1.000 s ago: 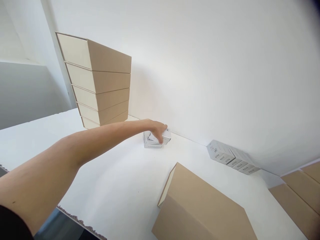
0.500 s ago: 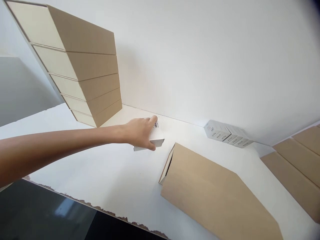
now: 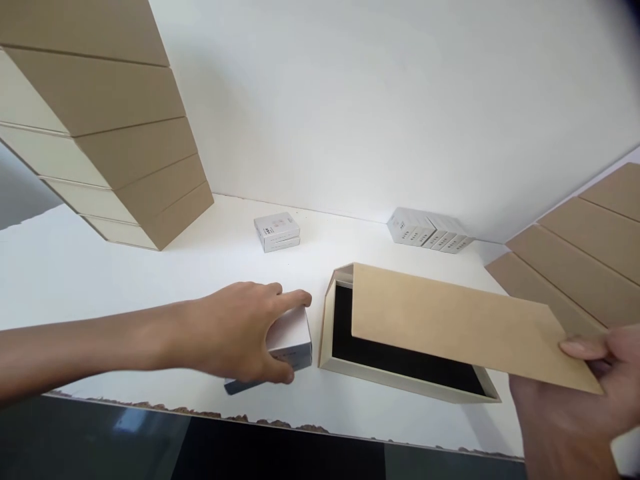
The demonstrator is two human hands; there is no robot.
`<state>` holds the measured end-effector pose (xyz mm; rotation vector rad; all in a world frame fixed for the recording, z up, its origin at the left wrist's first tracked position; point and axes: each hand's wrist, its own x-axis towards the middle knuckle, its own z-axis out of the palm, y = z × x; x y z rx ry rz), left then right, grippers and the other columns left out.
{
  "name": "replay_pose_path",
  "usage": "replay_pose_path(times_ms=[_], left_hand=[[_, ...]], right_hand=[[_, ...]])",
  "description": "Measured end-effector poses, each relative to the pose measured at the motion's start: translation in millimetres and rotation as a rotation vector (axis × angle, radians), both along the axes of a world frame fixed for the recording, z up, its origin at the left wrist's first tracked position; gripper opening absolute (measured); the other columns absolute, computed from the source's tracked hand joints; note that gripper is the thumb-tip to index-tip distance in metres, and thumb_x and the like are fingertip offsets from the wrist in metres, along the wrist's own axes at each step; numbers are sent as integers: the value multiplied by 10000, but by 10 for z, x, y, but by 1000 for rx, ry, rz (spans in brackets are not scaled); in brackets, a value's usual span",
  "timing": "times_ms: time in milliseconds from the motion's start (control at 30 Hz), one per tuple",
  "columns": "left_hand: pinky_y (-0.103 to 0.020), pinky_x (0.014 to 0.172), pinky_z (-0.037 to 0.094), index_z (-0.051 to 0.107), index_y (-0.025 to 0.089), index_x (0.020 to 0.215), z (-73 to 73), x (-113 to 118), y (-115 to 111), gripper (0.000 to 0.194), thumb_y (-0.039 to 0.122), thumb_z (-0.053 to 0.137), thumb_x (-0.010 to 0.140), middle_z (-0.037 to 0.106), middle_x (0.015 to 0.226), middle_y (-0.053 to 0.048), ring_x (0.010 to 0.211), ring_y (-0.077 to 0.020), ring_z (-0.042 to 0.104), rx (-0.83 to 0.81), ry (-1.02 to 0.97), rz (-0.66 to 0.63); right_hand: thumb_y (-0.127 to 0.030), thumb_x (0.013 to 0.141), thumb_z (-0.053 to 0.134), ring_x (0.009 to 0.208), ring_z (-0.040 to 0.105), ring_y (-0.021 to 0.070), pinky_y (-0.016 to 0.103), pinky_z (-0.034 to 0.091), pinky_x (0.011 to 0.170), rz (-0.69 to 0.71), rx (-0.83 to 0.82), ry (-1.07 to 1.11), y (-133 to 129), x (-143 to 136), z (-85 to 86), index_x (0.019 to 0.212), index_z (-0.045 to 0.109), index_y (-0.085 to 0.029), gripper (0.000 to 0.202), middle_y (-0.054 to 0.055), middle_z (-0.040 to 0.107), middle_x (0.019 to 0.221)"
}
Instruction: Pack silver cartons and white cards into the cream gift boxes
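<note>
My left hand [image 3: 245,333] is closed around a small white carton [image 3: 293,340], its fingers over the top and the thumb at the near face. Just to the right lies a large tan box [image 3: 400,377] with a black interior. At the box's near right corner, my right hand [image 3: 580,393] pinches the edge of the lid [image 3: 465,320], which is raised and tilted, so part of the black inside shows. The palm hides much of the carton.
Small white cartons [image 3: 277,230] lie near the wall, and a row of several more [image 3: 430,230] stands farther right. Tall stacks of tan boxes rise at the left [image 3: 125,147] and right [image 3: 555,267]. The white table's front edge [image 3: 280,423] is chipped.
My left hand has drawn the carton back toward the front edge, leaving others by the wall. My right hand has come into view, and the tan box's lid, closed before, is now lifted.
</note>
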<state>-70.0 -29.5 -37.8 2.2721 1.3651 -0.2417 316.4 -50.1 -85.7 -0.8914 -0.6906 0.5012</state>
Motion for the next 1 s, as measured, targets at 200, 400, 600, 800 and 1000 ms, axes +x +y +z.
replay_pose_path(times_ms=[200,400,600,800,1000], left_hand=[[-337,610,467,404,450,1366,-20,-51,-180,764,748,617,695,647,1106,-27,902,-278,632,9,-95,57],[-342,659,490,357,440,1381,29,153,-234,753,701,640,735,620,1139,-31,877,-254,633,140,-224,-12],[-380,710,489,388,363,1356,160,584,-71,739,562,729,731,582,1078,-72,894,-278,601,303,-163,-238],[-404,774,526,326,363,1415,250,922,211,821,568,738,735,576,1243,-97,1048,-323,599,232,-144,-362],[-382,788,534,381,321,1431,111,1113,378,821,520,738,719,586,1289,-110,1135,-344,569,225,-129,-463]], right_hand=[[-172,659,492,343,343,88,241,328,357,-17,91,-162,266,-6,132,385,355,-213,309,-34,241,389],[-138,821,361,412,452,98,222,398,423,5,155,-103,275,-84,191,439,533,-183,422,-10,373,412],[-412,703,608,340,482,186,288,294,298,93,58,-118,221,-236,155,623,710,-151,291,27,499,413],[-386,735,609,369,505,192,288,328,340,149,7,-151,174,-303,88,742,702,-161,244,12,491,454],[-389,813,532,395,492,191,289,337,367,184,-33,-169,170,-330,-4,803,695,-189,258,9,496,468]])
